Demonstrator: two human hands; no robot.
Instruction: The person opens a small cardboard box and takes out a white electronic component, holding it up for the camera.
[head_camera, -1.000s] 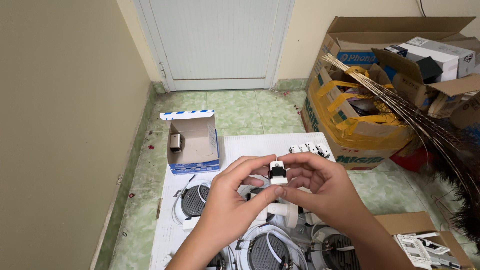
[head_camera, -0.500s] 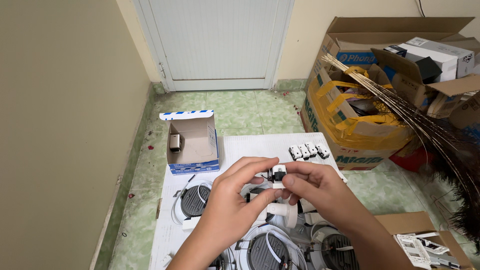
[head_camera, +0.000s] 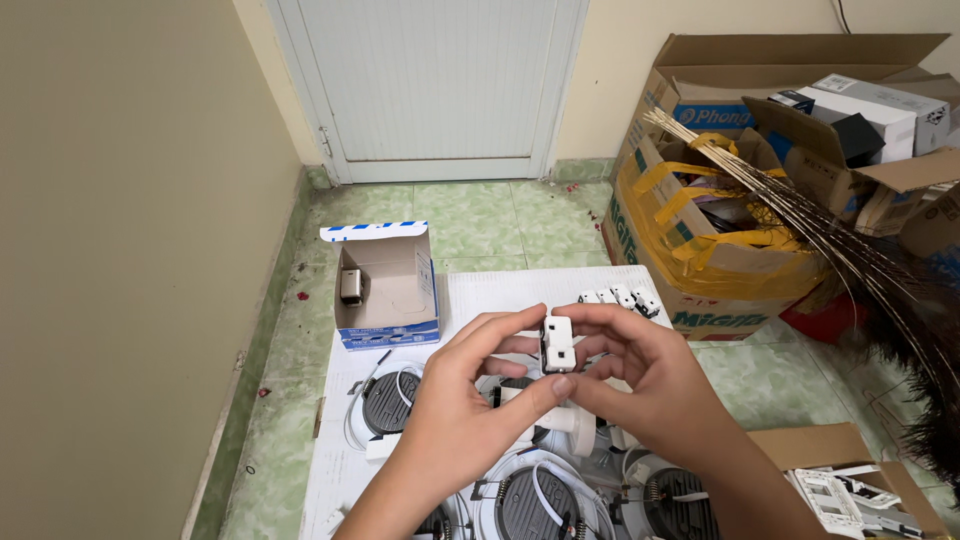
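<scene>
White switch module (head_camera: 557, 345) pinched between both hands (head_camera: 560, 385); blue-striped open carton (head_camera: 388, 290) left, yellow-taped cardboard box (head_camera: 700, 250) right.

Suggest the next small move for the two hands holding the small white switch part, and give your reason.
Probably press its two white blocks together: both hands pinch the white switch part between fingertips, above the white board.

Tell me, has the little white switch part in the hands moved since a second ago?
Cannot tell; the white switch part sits about as far right of the open small box, only turned upright between the fingers.
</scene>
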